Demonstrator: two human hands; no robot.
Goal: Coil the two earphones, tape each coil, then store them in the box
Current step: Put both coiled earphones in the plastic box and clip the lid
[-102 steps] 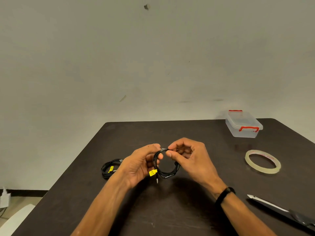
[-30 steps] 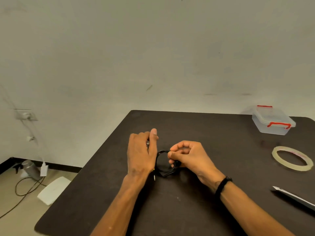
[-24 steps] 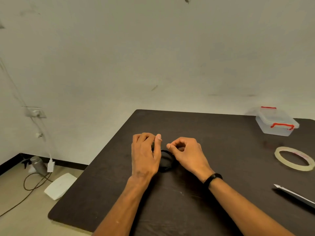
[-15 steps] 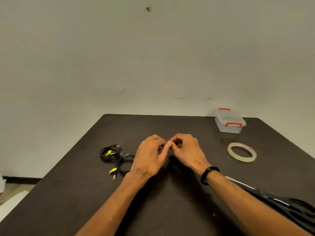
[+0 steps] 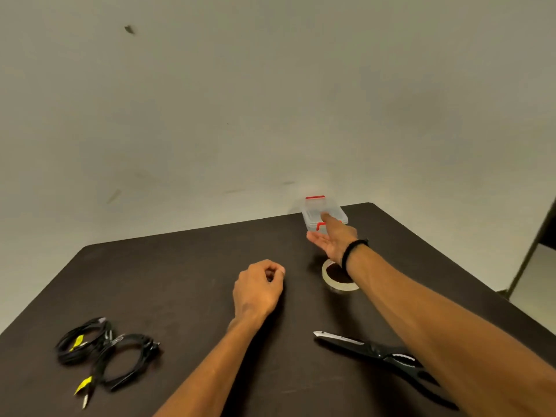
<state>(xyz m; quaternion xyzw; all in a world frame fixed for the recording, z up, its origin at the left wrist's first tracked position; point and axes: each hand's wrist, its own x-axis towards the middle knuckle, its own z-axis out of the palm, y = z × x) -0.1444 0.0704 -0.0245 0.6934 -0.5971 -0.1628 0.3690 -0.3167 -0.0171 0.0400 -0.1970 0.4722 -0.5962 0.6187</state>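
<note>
A: How are the hands seen?

B: The right hand is stretched out, fingers straight, reaching the clear box at two o'clock on the desk; actual contact cannot be told. The left hand is loosely curled at centre, nothing visibly held.

A: And around them?

B: A tape roll is partly covered by the right forearm; scissors lie at four o'clock. Both coiled earphones lie at eight o'clock, well apart from the hands.
</note>
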